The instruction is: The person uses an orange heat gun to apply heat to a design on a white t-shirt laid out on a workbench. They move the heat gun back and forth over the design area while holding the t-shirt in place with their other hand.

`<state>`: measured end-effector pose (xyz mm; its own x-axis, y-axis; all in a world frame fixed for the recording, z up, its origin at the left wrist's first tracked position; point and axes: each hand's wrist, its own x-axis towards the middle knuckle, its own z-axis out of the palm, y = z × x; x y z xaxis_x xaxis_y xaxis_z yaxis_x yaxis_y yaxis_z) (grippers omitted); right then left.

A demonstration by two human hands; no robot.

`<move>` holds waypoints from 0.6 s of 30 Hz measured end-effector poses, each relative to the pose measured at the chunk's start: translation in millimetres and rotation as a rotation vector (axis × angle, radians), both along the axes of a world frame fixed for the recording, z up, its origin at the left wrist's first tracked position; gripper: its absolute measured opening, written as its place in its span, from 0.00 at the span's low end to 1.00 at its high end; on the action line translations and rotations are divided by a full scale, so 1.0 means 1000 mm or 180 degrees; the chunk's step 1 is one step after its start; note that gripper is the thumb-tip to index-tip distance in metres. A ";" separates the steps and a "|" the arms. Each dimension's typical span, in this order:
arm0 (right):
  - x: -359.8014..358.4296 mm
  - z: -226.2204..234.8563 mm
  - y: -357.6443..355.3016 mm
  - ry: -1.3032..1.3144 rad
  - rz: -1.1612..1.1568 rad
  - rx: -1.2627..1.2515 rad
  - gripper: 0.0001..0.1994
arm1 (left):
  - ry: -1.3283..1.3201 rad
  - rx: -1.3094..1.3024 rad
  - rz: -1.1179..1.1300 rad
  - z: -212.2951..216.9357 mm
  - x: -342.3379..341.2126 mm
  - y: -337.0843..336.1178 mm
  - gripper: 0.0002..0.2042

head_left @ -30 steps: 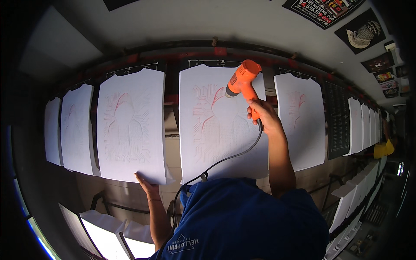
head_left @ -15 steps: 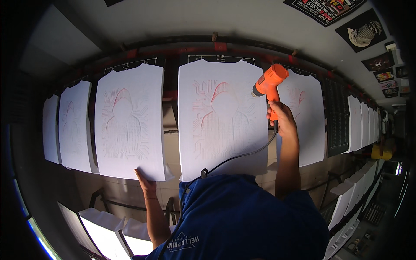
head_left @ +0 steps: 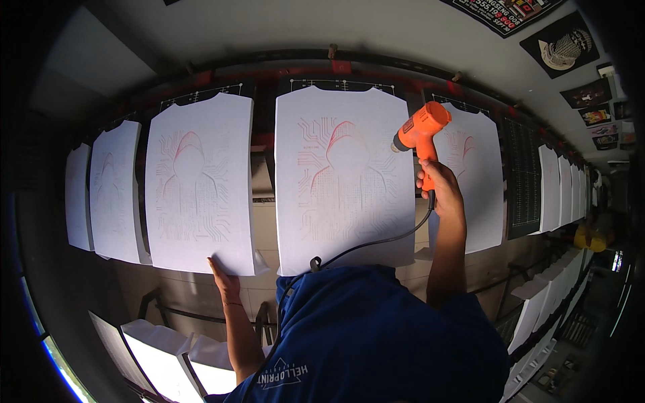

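Note:
My right hand point(head_left: 443, 187) is wrapped round the handle of an orange heat gun point(head_left: 426, 127). Its metal nozzle points left, over the upper right edge of a white T-shirt point(head_left: 346, 221) laid flat on a board. A faint red and grey print of a hooded figure with circuit-like lines covers the shirt. From the handle a black cord point(head_left: 376, 240) runs across the shirt's lower part to my blue top. My left hand point(head_left: 227, 282), fingers stretched out, touches the lower edge of the neighbouring white T-shirt point(head_left: 201, 252), which bears the same print.
More white shirts on boards point(head_left: 115, 201) stretch away left and right in a row. A bare black board point(head_left: 523, 178) stands among them at right. Behind me are other boards with white cloth point(head_left: 158, 339). Posters point(head_left: 561, 47) hang on the far wall.
The heat gun and my right hand have shifted slightly down and to the right over the shirt. My left hand stays at the neighbouring shirt's lower edge.

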<state>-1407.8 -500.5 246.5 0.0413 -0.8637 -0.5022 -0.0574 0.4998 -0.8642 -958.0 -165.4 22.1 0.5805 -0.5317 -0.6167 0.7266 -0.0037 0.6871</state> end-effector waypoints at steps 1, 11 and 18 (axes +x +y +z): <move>-0.001 0.004 0.002 0.0005 -0.0060 0.0021 0.14 | -0.0024 0.0016 0.0035 0.003 -0.001 -0.001 0.35; 0.041 0.006 0.014 -0.0202 0.0645 0.0184 0.15 | 0.0075 -0.0059 -0.0103 0.006 0.002 0.000 0.34; -0.005 0.005 0.027 -0.0005 0.0000 0.0094 0.15 | 0.0033 0.0067 -0.0165 0.006 0.001 0.000 0.36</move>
<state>-1413.2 -473.8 251.2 0.0420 -0.8486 -0.5274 -0.0561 0.5250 -0.8493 -957.1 -165.7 27.7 0.5460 -0.5477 -0.6339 0.7321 -0.0558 0.6789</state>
